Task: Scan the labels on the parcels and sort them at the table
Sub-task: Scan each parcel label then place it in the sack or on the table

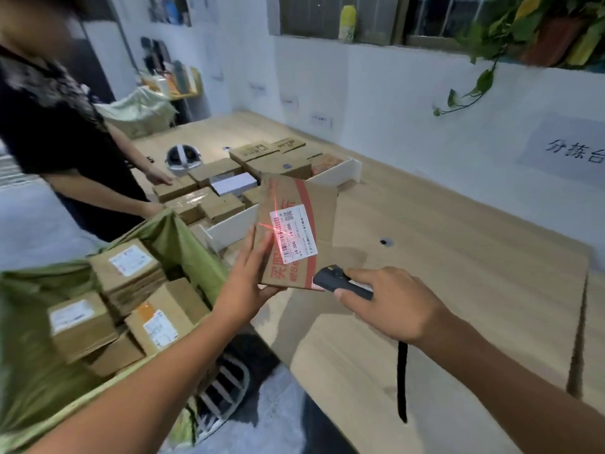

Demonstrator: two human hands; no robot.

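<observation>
1. Head view, the only one going: the left hand (252, 273) gripped a flat cardboard parcel (296, 204) by its lower left corner. The fingers were straight and pressed together on the front face, with the thumb tucked under the bottom edge. The parcel stood nearly upright in the air, just over the left edge of the table (458, 257).
2. A white label (293, 234) sat on the parcel's face, and a red laser cross lay over the label's left side and the fingertips.
3. The right hand (393, 303) held a small black scanner (340, 281) right by the parcel's bottom right corner. The index finger stretched along the top and the thumb pinched the near side. Couldn't make out the other fingers. A black strap (402, 381) dangled below the wrist.
4. Off the table's left edge, a green sack (183, 244) stood open with labelled boxes (129, 267) stacked inside.
5. Farther along that edge, a white tray (229, 224) was packed with more boxes. Another person (59, 126) in a dark top stood by it.
</observation>
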